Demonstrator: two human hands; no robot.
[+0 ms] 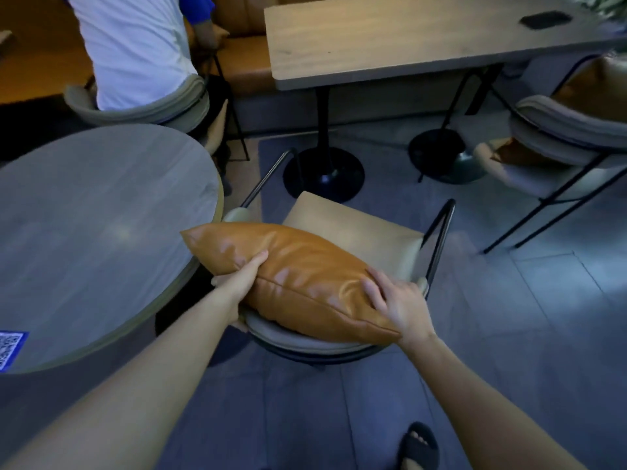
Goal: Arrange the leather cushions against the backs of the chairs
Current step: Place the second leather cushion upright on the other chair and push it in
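A tan leather cushion [298,276] lies tilted across the curved backrest of the chair [356,232] right in front of me, its long seam facing me. My left hand [242,279] grips the cushion's left edge, thumb on top and fingers under. My right hand [397,300] holds the right corner, fingers spread over the leather. The chair has a beige seat and thin black metal arms. A second tan cushion [590,86] stands against the back of another chair [559,130] at the far right.
A round grey table [84,232] sits close on my left. A long wooden table [390,39] on black pedestal bases [324,174] stands ahead. A person in a white shirt [135,45] sits on a chair at the back left, near an orange bench [244,56].
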